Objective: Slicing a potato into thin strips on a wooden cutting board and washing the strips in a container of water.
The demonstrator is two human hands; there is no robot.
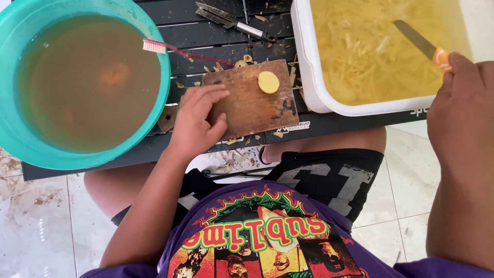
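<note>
Head view — left hand [198,121]: fingers spread flat, pinning the wooden cutting board [252,98] on the counter [206,28].
Right hand [460,110]: clamped on the orange-handled knife [422,44] over the white tub [311,77].
Potato slice [268,82]: on the board — probably wet, slippery, firm; pinch its edges.

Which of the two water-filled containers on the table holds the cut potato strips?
The white rectangular tub on the right, full of yellow strips, under the knife in the right hand. The round teal basin on the left holds only murky brown water.

Teal basin [165,82] and white tub [309,77] both cut by frame edges
</note>
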